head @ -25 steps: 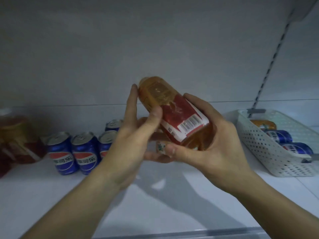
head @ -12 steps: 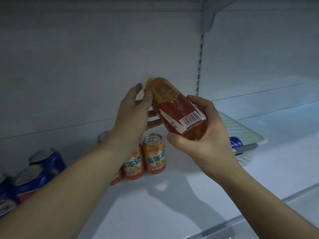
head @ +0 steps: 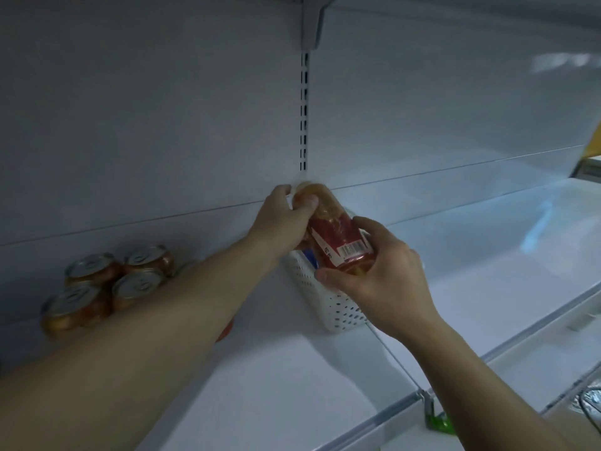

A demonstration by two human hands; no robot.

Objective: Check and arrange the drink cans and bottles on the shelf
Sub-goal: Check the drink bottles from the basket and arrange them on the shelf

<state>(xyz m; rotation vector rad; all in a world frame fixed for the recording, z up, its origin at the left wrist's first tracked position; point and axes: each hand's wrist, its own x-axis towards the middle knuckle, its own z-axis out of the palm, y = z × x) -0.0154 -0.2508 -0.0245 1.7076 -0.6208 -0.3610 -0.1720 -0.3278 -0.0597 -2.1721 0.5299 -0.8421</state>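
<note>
An amber drink bottle (head: 331,226) with a red label and barcode is held tilted above the white shelf (head: 279,385). My left hand (head: 283,219) grips its cap end, fingers curled round the top. My right hand (head: 383,275) grips its lower end from below and the right. Directly behind and under the bottle stands a white perforated basket (head: 328,304) with a blue can partly showing inside. Several orange cans (head: 110,284) stand grouped at the left, partly hidden by my left forearm.
The shelf's back wall carries a slotted upright (head: 304,112) with a bracket above. A metal front rail (head: 422,398) edges the shelf, with a green clip (head: 437,421) on it. A thin wire divider (head: 390,356) runs forward from the basket. Another shelf bay extends to the right.
The view has swung right and the hands have moved the bottle over toward the basket. My left hand has shifted from the bottle's side to grip its cap end.
</note>
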